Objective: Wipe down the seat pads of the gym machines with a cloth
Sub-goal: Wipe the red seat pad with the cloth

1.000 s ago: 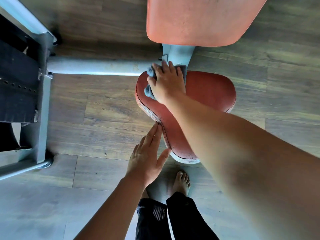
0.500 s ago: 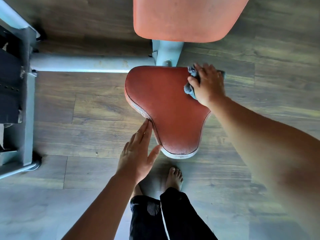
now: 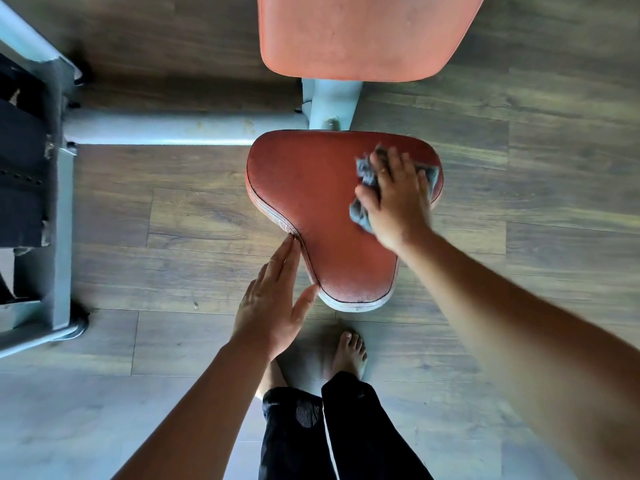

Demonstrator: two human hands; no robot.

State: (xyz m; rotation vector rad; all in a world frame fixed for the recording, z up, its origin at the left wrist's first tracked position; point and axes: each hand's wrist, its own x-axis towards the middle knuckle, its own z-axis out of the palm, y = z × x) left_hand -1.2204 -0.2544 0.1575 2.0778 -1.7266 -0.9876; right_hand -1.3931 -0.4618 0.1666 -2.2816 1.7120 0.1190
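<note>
A red, roughly triangular seat pad (image 3: 311, 202) with worn pale edging sits on a grey machine post. My right hand (image 3: 398, 199) presses a crumpled grey cloth (image 3: 362, 206) flat on the pad's right side, fingers spread over it. My left hand (image 3: 273, 303) rests open against the pad's lower left edge, fingertips touching the rim and thumb near the narrow front end. A paler red back pad (image 3: 360, 32) hangs above the seat at the top of the view.
A grey steel tube (image 3: 166, 128) runs left from the seat post to the machine frame (image 3: 59, 209) with its dark weight stack at the left edge. The wood-plank floor (image 3: 519, 168) lies all around. My bare feet (image 3: 349, 351) stand just below the seat's front tip.
My right hand swept the cloth from the pad's back left across to the right, then drew it slightly down and inward. My left hand stayed at the left edge.
</note>
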